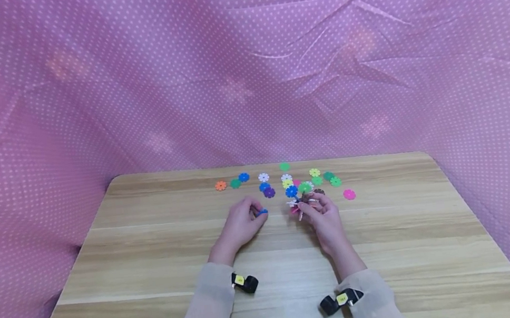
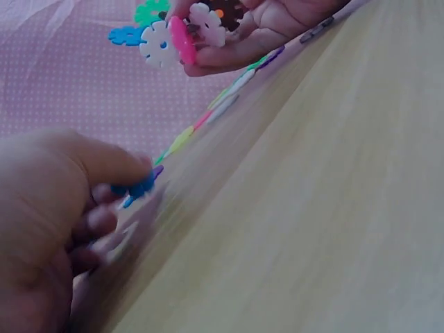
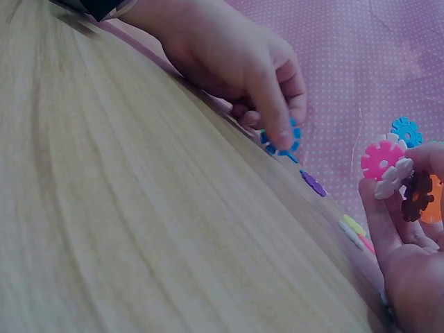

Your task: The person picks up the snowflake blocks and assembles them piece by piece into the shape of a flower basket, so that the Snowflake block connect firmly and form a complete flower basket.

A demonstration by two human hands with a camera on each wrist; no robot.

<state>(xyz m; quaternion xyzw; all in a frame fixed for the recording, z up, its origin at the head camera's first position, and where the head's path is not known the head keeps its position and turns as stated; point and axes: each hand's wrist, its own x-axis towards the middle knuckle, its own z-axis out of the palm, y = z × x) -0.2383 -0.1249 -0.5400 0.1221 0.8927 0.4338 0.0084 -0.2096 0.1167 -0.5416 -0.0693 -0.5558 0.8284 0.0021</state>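
Cluster of joined discs (image 2: 182,38): pinched in right hand (image 1: 327,222) | blue disc (image 2: 136,187): pinched by left hand (image 1: 241,225), left of cluster, gap between; round, no long axis | loose discs (image 1: 288,183): mostly beyond both hands

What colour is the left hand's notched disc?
Blue; the disc shows best in the right wrist view.
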